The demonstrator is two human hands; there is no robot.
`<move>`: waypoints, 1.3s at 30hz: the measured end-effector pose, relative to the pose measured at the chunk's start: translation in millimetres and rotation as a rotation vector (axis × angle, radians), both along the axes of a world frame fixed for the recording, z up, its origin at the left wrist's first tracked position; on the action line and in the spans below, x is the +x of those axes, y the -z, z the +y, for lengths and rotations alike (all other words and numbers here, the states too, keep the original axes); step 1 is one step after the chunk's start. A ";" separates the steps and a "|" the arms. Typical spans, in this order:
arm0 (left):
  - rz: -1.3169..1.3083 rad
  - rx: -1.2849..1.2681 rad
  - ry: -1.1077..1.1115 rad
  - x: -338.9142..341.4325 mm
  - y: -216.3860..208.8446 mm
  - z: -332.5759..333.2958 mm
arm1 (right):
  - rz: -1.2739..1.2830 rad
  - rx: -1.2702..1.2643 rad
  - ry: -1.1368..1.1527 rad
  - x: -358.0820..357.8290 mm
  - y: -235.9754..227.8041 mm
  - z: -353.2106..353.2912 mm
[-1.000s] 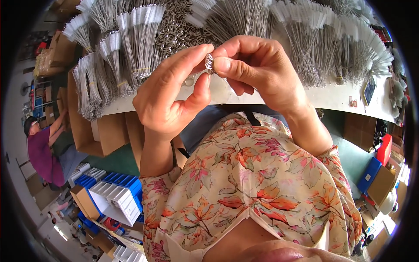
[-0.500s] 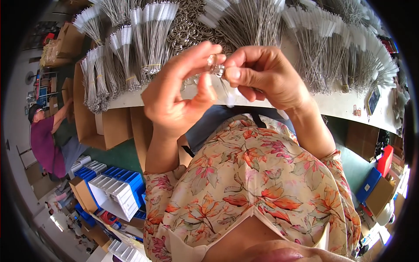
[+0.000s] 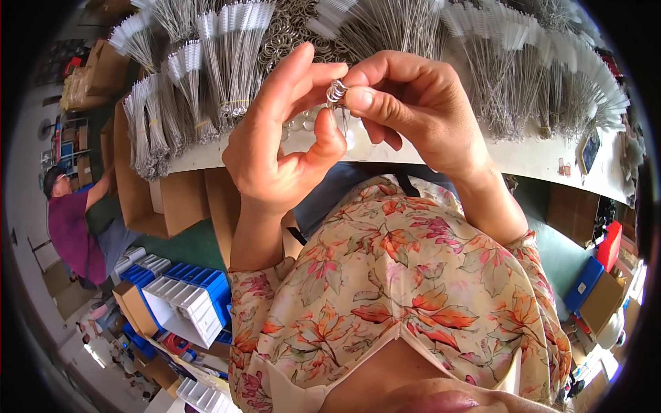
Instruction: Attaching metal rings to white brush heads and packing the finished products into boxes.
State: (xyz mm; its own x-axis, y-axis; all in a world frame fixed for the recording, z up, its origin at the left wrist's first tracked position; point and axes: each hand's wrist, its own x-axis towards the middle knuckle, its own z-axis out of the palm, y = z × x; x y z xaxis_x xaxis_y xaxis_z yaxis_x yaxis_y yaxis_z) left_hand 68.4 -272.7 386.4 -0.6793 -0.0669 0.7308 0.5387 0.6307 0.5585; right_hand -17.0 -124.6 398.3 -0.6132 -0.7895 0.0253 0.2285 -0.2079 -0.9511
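A small cluster of shiny metal rings [image 3: 336, 91] is pinched between the thumb and index finger of my right hand [image 3: 420, 113], above the table's near edge. A thin wire with a pale, blurred end hangs below the rings, perhaps a small brush. My left hand [image 3: 279, 141] is beside the rings with its thumb and fingers spread. One left fingertip comes close to them; whether it touches, I cannot tell. Beyond my hands lie a heap of loose metal rings [image 3: 292, 34] and bundles of wire brushes with white bristles [image 3: 234, 58].
More wire brushes [image 3: 509, 76] cover the right of the white table [image 3: 482, 157]. Open cardboard boxes [image 3: 162, 206] stand at the left below its edge, near blue and white bins [image 3: 182, 310]. A person in a purple shirt [image 3: 72, 234] is at the far left.
Both hands have risen slightly, and the rings have shifted up and a little left. My left index finger has straightened upward, away from the rings.
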 end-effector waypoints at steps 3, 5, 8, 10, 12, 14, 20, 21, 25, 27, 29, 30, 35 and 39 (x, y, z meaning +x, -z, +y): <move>0.025 -0.021 -0.010 -1.8 0.9 -2.5 | 0.048 0.012 -0.004 -3.9 1.4 -1.2; -0.003 0.014 0.021 -2.0 -0.7 -3.9 | 0.060 0.047 -0.024 -8.1 -1.6 -0.4; 0.056 0.138 0.045 -6.0 1.4 -2.4 | 0.123 0.066 -0.084 -12.9 -10.5 2.9; 0.029 0.149 0.069 -5.7 -0.8 -1.9 | 0.104 0.082 -0.112 -16.3 -12.7 6.6; 0.002 0.159 0.093 -3.0 -4.9 -1.9 | 0.086 0.098 -0.139 -19.0 -11.6 9.2; -0.119 0.197 0.137 1.1 -10.1 -1.3 | -0.142 0.041 -0.213 -20.4 -7.5 10.7; -0.176 0.275 0.109 3.1 -12.5 -0.4 | 0.204 0.043 -0.008 -5.6 -1.7 8.6; -0.176 0.275 0.109 2.4 -12.5 0.1 | 0.256 0.023 0.012 -5.3 0.0 9.0; -0.172 0.307 0.086 0.4 -13.1 1.9 | 0.295 0.023 0.090 -1.4 8.6 5.6; -0.170 0.297 0.086 -0.3 -14.2 2.4 | 0.175 -0.015 0.126 0.8 8.7 3.9; -0.162 0.254 0.058 -0.9 -14.7 3.0 | 0.174 -0.010 0.127 0.5 7.5 3.4; -0.162 0.253 0.059 -1.4 -14.7 3.3 | 0.176 -0.009 0.122 -0.4 6.1 3.1; -0.135 0.195 0.045 -4.7 -15.5 5.0 | 0.140 -0.011 0.065 -7.9 1.2 3.6; -0.090 0.130 0.073 -8.5 -13.8 1.4 | 0.137 0.023 -0.095 -23.6 -4.4 6.8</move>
State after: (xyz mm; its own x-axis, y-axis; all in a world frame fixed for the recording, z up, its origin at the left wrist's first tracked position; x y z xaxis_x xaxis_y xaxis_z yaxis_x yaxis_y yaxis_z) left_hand 59.8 -271.2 400.2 -0.7483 -0.1050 0.6550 0.5242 0.5114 0.6810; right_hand -40.6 -117.8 402.8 -0.5280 -0.8450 0.0849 0.1143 -0.1698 -0.9788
